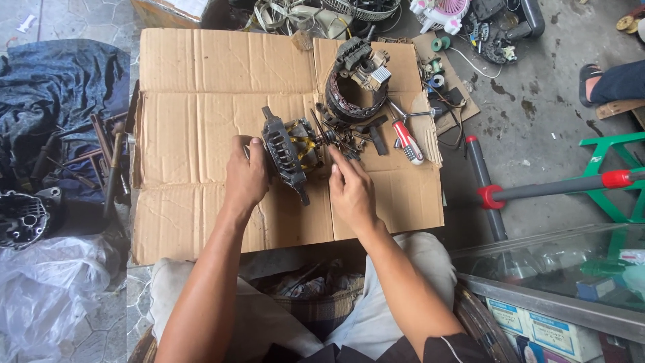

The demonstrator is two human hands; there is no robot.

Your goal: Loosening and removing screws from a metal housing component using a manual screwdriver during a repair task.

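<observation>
Head view: the left hand (245, 176) grips the dark end housing of an alternator rotor assembly (290, 152) standing on edge on a flattened cardboard sheet (201, 101), while the right hand (351, 190) pinches with its fingertips at the shaft end. Just beyond lie loose small parts (353, 138), a red-handled screwdriver (406, 141) and a round stator housing (356, 91).

Your left hand (245, 176) and right hand (351, 193) are bare, forearms uncovered; you wear pale light-grey trousers (390, 316) and a dark sleeve (457, 349).
</observation>
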